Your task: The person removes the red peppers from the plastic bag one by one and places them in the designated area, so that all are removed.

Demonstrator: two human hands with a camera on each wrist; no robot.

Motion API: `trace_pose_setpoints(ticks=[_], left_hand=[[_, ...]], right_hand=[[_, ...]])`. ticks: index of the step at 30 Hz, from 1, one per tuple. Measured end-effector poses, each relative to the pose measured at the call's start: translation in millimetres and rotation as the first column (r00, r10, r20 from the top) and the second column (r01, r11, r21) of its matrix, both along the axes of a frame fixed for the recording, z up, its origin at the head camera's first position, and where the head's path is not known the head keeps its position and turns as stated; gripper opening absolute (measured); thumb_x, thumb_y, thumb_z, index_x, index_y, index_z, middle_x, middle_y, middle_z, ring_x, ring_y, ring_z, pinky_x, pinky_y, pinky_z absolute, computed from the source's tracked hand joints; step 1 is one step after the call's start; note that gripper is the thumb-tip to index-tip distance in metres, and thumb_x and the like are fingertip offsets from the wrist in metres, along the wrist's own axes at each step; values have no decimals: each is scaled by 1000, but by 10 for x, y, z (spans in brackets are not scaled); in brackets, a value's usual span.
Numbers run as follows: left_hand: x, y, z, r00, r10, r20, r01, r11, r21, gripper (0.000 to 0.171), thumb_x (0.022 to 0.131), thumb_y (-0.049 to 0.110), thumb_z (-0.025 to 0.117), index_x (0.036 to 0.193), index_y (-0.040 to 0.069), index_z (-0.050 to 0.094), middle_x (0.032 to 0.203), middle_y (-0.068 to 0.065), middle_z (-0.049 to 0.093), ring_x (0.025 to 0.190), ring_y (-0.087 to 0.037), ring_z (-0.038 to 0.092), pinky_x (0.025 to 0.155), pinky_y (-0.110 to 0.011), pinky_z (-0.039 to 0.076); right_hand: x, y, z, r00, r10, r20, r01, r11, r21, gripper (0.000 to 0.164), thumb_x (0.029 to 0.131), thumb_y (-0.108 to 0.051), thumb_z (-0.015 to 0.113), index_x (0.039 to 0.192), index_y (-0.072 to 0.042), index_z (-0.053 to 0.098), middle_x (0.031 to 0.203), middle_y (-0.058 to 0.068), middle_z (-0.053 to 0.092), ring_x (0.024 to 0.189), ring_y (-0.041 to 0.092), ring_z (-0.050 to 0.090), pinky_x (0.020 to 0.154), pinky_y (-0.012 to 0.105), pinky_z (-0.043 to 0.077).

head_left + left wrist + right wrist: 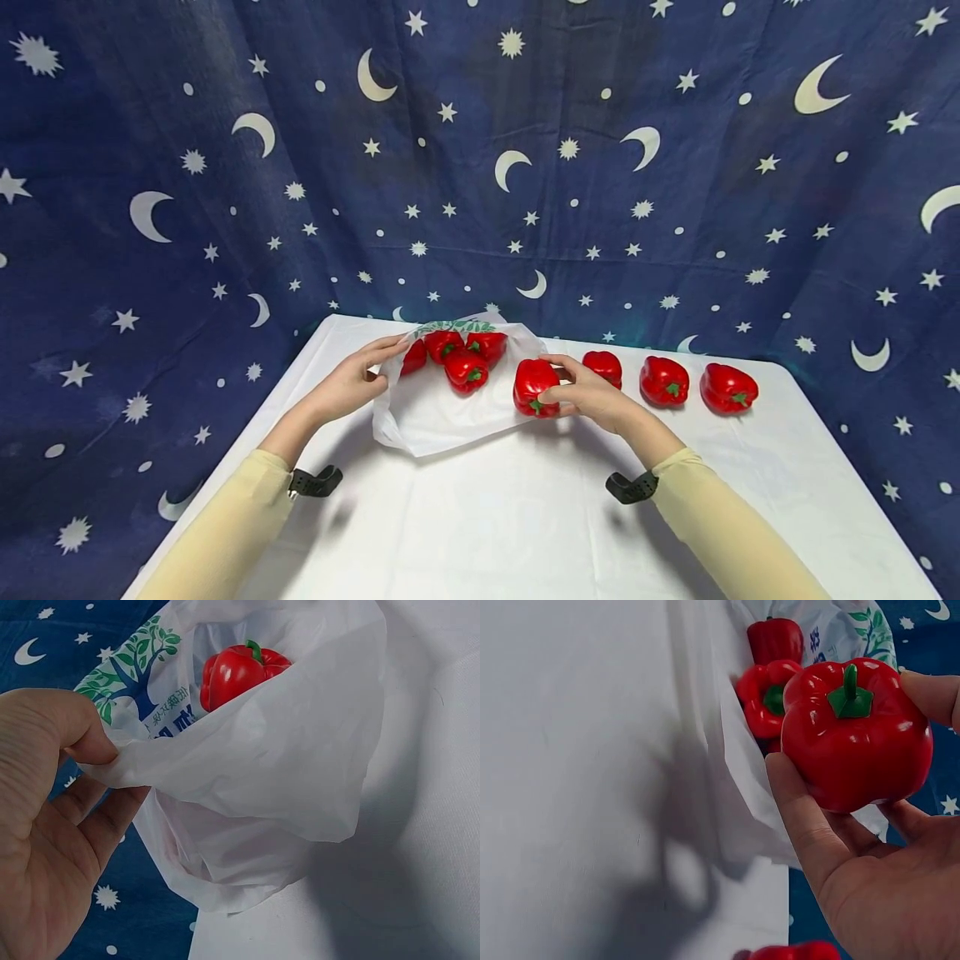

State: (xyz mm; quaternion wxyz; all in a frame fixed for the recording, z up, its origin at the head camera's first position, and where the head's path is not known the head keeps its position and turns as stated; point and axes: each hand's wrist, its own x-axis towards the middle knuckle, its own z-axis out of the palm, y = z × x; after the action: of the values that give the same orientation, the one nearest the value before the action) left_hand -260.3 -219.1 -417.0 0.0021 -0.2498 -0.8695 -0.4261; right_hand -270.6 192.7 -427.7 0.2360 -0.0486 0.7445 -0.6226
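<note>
A white plastic bag (427,421) with a green leaf print lies on the table, its mouth toward me. Several red bell peppers (466,371) rest inside it. My left hand (347,385) pinches the bag's edge at the left; in the left wrist view thumb and fingers (88,742) close on the thin plastic. At the bag's right side my right hand (592,395) grips another red bell pepper (855,742), its green stem facing me, between thumb and fingers. In the right wrist view this pepper partly covers those in the bag.
On the table right of my right hand sit a partly hidden bell pepper (604,367), a second bell pepper (663,382) and a third bell pepper (728,388) in a row. A blue curtain (465,167) with moons and stars hangs behind the white table (480,533).
</note>
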Motion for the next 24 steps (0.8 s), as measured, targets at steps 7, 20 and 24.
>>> trace_pose_setpoints(ticks=[7,20,24], left_hand=[[7,-19,4,1000,2,-16,-2,1000,-14,69,89,-10,49,153,14,50,162,1,38,125,-22,46,72,-26,43],[7,-28,4,1000,-7,4,7,1000,-9,67,90,-10,49,153,13,50,162,1,37,139,-22,41,81,-26,45],[17,-22,3,1000,-2,-10,2,1000,-17,67,90,-9,48,153,13,50,162,1,37,134,-21,43,77,-26,45]], right_hand=[[74,224,-13,1000,-18,6,18,1000,6,91,80,-11,80,158,-13,34,152,22,34,136,43,37,89,45,57],[276,627,-124,1000,-19,7,19,999,37,91,83,-13,80,159,-13,29,154,22,29,136,43,35,89,44,56],[341,719,-147,1000,-20,9,20,999,50,89,84,-13,80,159,-12,30,153,23,31,133,42,39,89,45,56]])
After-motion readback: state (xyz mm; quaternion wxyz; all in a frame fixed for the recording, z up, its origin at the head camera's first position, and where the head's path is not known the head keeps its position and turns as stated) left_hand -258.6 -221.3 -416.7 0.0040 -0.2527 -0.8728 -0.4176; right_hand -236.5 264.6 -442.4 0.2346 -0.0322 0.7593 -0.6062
